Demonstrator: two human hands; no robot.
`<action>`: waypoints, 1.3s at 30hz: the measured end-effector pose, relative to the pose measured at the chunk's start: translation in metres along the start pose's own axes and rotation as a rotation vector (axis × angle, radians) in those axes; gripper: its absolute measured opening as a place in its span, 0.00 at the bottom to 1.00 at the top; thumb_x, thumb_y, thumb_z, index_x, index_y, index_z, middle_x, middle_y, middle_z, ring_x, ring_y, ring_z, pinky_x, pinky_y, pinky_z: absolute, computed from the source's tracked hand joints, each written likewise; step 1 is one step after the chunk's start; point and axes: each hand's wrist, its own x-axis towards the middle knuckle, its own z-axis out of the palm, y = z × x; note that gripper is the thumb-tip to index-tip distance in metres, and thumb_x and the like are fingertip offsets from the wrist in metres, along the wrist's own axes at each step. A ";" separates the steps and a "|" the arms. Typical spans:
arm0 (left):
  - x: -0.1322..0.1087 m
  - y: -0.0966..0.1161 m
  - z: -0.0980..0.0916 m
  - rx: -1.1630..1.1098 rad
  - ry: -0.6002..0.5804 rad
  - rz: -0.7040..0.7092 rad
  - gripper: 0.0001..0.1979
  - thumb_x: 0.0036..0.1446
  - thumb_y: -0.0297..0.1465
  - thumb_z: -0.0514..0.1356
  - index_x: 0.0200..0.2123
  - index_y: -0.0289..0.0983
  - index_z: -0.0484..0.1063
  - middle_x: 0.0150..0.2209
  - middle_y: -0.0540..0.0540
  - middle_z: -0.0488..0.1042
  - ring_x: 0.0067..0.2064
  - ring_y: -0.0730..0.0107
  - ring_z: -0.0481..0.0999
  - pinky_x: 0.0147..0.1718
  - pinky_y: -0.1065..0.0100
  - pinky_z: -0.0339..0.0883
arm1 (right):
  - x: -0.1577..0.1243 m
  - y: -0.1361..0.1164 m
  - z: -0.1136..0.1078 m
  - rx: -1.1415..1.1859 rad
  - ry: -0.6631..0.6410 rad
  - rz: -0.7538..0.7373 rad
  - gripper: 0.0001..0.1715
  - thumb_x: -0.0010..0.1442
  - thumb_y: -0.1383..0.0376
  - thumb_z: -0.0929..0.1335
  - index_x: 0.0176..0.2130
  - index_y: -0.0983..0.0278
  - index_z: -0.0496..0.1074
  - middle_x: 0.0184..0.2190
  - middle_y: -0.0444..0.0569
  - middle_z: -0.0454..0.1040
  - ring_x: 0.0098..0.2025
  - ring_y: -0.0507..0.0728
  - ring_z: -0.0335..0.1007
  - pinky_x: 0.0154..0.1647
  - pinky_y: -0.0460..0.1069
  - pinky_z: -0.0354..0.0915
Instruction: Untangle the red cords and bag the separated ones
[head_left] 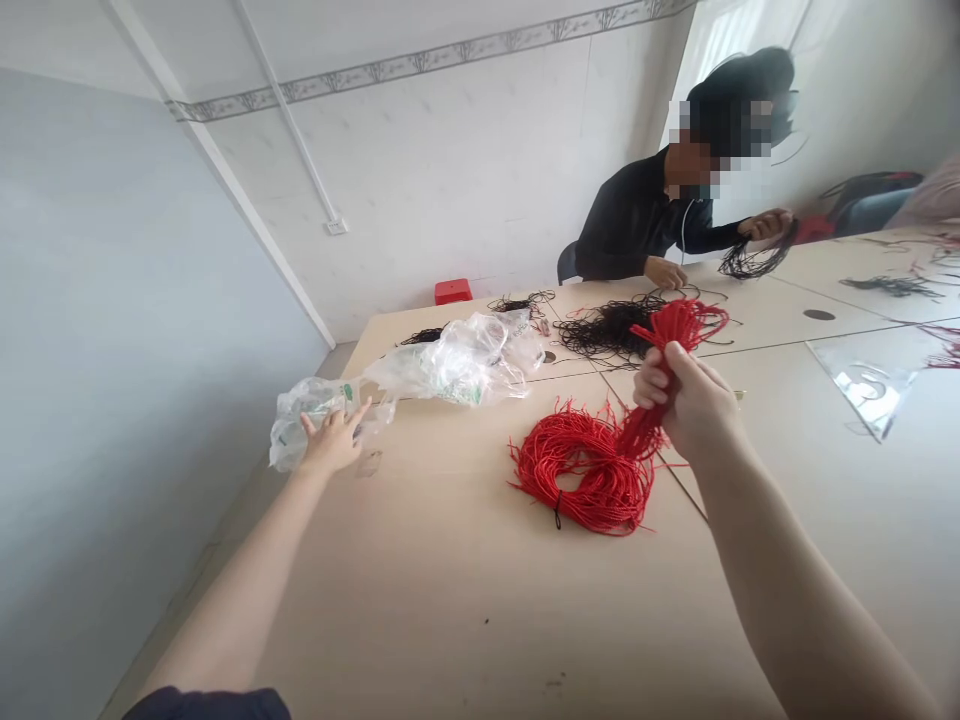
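My right hand (690, 395) is closed around a bundle of red cord (679, 325), lifted above the table; looped ends stick out over the fist and strands hang below it. Just left of it, a larger coil of red cord (540, 465) lies on the table, with a thin black tie (558, 512) at its near side. The hanging strands overlap this coil, and I cannot tell whether they are joined. At the table's left edge, my left hand (335, 440) has its fingers spread against a crumpled clear plastic bag (285, 430). More of the clear plastic (457, 365) stretches to the right.
Across the table (420, 600), a person in black (630, 220) holds black cords (757, 255). A tangle of black cord (600, 330) lies between us. To the right is a clear flat sheet (862, 385). A red stool (453, 291) stands behind the far edge.
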 end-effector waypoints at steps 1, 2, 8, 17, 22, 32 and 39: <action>-0.005 -0.003 0.003 0.010 -0.010 0.007 0.36 0.55 0.26 0.54 0.67 0.46 0.51 0.56 0.33 0.66 0.61 0.43 0.62 0.57 0.28 0.30 | 0.002 -0.001 -0.005 0.003 0.019 0.003 0.14 0.59 0.58 0.69 0.28 0.64 0.69 0.20 0.40 0.54 0.19 0.47 0.49 0.18 0.43 0.54; -0.010 -0.004 0.006 0.015 -0.018 0.014 0.34 0.54 0.25 0.54 0.65 0.45 0.56 0.55 0.34 0.66 0.60 0.44 0.64 0.58 0.31 0.32 | 0.004 -0.003 -0.009 0.009 0.036 0.012 0.14 0.59 0.58 0.69 0.28 0.64 0.69 0.20 0.40 0.54 0.19 0.47 0.48 0.18 0.43 0.54; -0.033 -0.012 -0.003 -0.005 0.006 -0.010 0.17 0.55 0.24 0.49 0.43 0.37 0.74 0.44 0.37 0.73 0.49 0.52 0.72 0.49 0.55 0.62 | 0.001 0.000 0.000 -0.058 -0.023 0.032 0.14 0.59 0.57 0.68 0.28 0.64 0.69 0.20 0.40 0.54 0.20 0.47 0.49 0.18 0.43 0.54; -0.078 -0.019 -0.094 -0.090 0.364 -0.089 0.20 0.57 0.27 0.47 0.50 0.45 0.68 0.52 0.53 0.73 0.47 0.64 0.74 0.45 0.68 0.63 | -0.012 0.026 0.030 -0.243 -0.204 0.027 0.16 0.62 0.53 0.66 0.30 0.61 0.67 0.20 0.39 0.55 0.20 0.48 0.50 0.21 0.45 0.55; -0.113 0.009 -0.124 -0.407 0.471 -0.093 0.13 0.57 0.31 0.51 0.40 0.46 0.75 0.44 0.58 0.78 0.35 0.71 0.76 0.37 0.72 0.65 | -0.026 0.028 0.058 -0.326 -0.291 -0.122 0.19 0.65 0.50 0.62 0.31 0.61 0.64 0.21 0.40 0.57 0.21 0.49 0.52 0.23 0.46 0.54; -0.159 0.063 -0.019 -0.272 -0.184 -0.450 0.19 0.55 0.48 0.53 0.32 0.38 0.66 0.30 0.37 0.76 0.35 0.44 0.77 0.30 0.57 0.64 | -0.044 0.030 0.071 -0.455 -0.553 -0.125 0.21 0.69 0.52 0.56 0.31 0.62 0.62 0.22 0.40 0.57 0.23 0.49 0.53 0.24 0.46 0.53; -0.165 0.027 -0.016 -0.349 0.050 -0.569 0.14 0.61 0.37 0.47 0.43 0.36 0.65 0.42 0.35 0.75 0.46 0.52 0.75 0.41 0.60 0.66 | -0.051 0.036 0.069 -0.515 -0.560 -0.120 0.23 0.69 0.51 0.56 0.31 0.62 0.64 0.20 0.41 0.57 0.22 0.51 0.53 0.25 0.47 0.53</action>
